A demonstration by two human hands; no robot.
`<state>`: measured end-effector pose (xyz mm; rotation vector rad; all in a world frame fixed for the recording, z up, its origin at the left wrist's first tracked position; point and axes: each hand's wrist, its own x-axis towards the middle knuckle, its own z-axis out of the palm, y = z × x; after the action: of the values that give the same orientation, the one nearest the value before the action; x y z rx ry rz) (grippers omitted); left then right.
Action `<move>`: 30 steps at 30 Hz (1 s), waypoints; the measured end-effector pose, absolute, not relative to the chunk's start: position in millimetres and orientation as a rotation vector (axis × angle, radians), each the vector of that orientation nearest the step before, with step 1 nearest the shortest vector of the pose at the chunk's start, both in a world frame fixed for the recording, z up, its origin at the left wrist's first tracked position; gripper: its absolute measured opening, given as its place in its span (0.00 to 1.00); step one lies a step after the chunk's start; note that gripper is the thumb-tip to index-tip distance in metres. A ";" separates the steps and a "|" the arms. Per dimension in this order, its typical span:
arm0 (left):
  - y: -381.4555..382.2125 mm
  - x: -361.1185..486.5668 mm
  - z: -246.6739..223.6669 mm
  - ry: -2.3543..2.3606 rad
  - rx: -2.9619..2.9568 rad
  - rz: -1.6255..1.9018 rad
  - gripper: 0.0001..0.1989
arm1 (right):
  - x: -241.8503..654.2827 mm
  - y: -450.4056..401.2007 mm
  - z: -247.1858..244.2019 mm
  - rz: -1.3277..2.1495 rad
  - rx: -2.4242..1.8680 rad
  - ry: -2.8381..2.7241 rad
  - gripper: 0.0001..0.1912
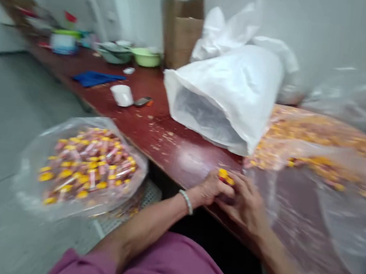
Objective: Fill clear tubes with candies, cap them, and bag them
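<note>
My left hand (pixel 211 188), with a pale beaded bracelet at the wrist, is closed around small yellow-capped tubes (pixel 223 174) at the table's front edge. My right hand (pixel 248 203) meets it from the other side, its fingers curled about the same tubes. Only the yellow tops and a bit of red show between the hands; the lower parts are hidden, and blur hides their number. On the left, a clear plastic bag (pixel 33 158) stands open, holding many similar tubes (pixel 94 166). More yellow-topped pieces (pixel 330 133) lie in a heap under clear plastic on the right.
A large white sack (pixel 239 81) lies on the dark red table (pixel 131 124), its mouth facing me. Behind stands a cardboard box (pixel 184 39). Further left are a white cup-like object (pixel 122 95), a phone-like object (pixel 143 101), a blue cloth (pixel 96 79) and bowls (pixel 146 57).
</note>
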<state>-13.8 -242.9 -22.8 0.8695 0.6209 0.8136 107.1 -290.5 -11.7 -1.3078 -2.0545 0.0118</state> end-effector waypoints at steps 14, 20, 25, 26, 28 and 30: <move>-229.6 -181.0 34.0 1.113 1.313 1.243 0.19 | 66.0 -289.4 -22.6 0.096 -1.255 -2.017 0.37; -238.0 -351.9 57.9 2.251 1.749 0.813 0.17 | 105.4 -295.2 -38.6 0.171 -1.353 -2.042 0.24; -266.9 -425.2 46.2 2.782 1.526 0.310 0.22 | 108.1 -295.2 -43.2 0.198 -1.348 -2.103 0.20; -270.9 -431.9 44.0 2.827 1.477 0.290 0.24 | 106.2 -294.0 -44.1 0.208 -1.333 -2.106 0.20; -276.0 -440.3 41.3 2.855 1.444 0.284 0.32 | 102.9 -291.4 -45.7 0.224 -1.310 -2.096 0.20; -278.0 -444.6 40.5 2.834 1.453 0.309 0.39 | 101.3 -289.9 -46.5 0.228 -1.302 -2.079 0.18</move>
<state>-444.6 -278.0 40.5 1.4532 2.8340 0.3092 101.3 -289.9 -46.5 -1.3018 -2.0786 0.2284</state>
